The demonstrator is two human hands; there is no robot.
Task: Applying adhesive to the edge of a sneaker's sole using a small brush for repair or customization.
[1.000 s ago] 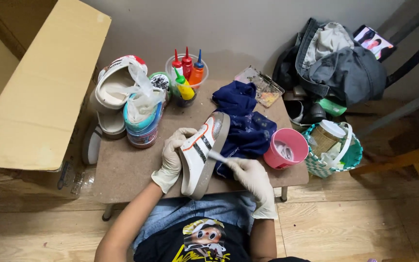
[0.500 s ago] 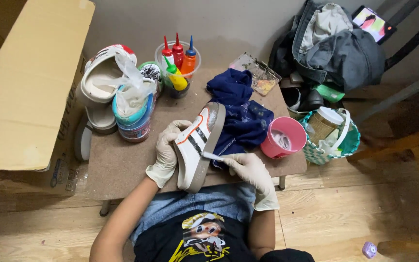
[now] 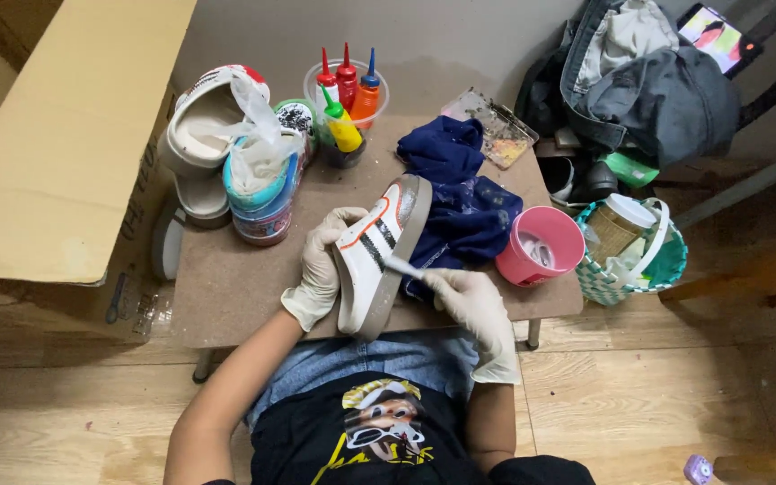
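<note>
Right now my left hand, in a pale rubber glove, is wrapped around the upper of a white sneaker, gripping it so the shoe stands on its side with the sole edge turned toward my right. The sneaker has dark stripes and an orange line on its flank, and its toe points to about one o'clock, up toward the blue cloth. My right hand, also gloved, is pinched around a small brush whose head touches the sole edge near the middle of the shoe.

Both hands work over a low brown table. The pink cup sits at three o'clock from the sneaker, near the table's edge, touching the blue cloth. At twelve o'clock stands a clear tub of squeeze bottles with red, blue and yellow caps. At ten o'clock are stacked round containers with a crumpled plastic bag on top, and beside them another white shoe. A large cardboard box fills the nine o'clock side. Off the table at three o'clock a teal woven basket rests on the wooden floor, and a grey jacket is heaped at two o'clock.
</note>
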